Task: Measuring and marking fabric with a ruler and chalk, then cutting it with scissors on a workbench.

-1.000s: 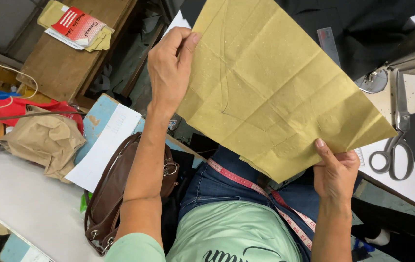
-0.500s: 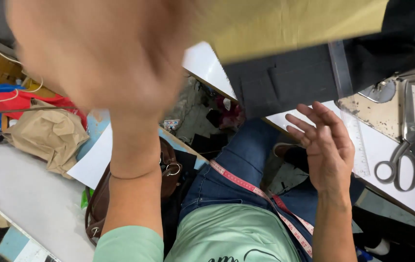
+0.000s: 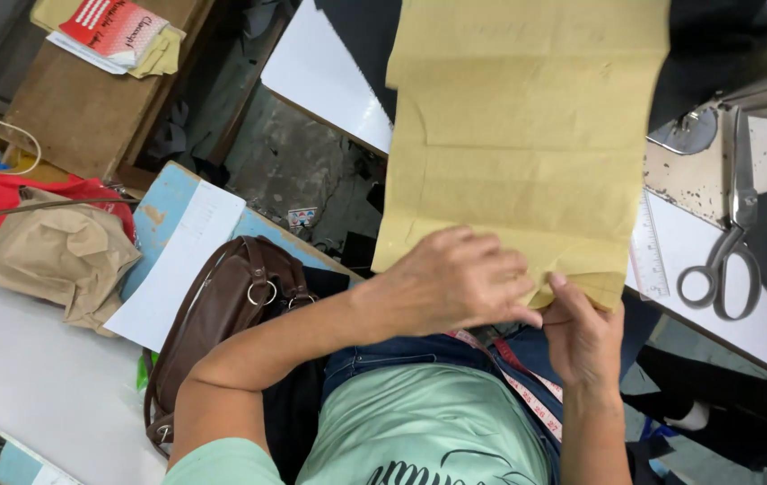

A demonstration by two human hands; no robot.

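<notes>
I see both hands at lower centre: left hand (image 3: pixel 451 283) and right hand (image 3: pixel 581 332), each grip pinching the tan paper sheet's (image 3: pixel 527 135) bottom edge.

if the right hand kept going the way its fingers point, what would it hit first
The right hand points up and slightly left, its fingertips already pinching the lower edge of the tan paper sheet. Going on, it would press into that sheet at once; the left hand sits just beside that line, though depth is unclear.
</notes>
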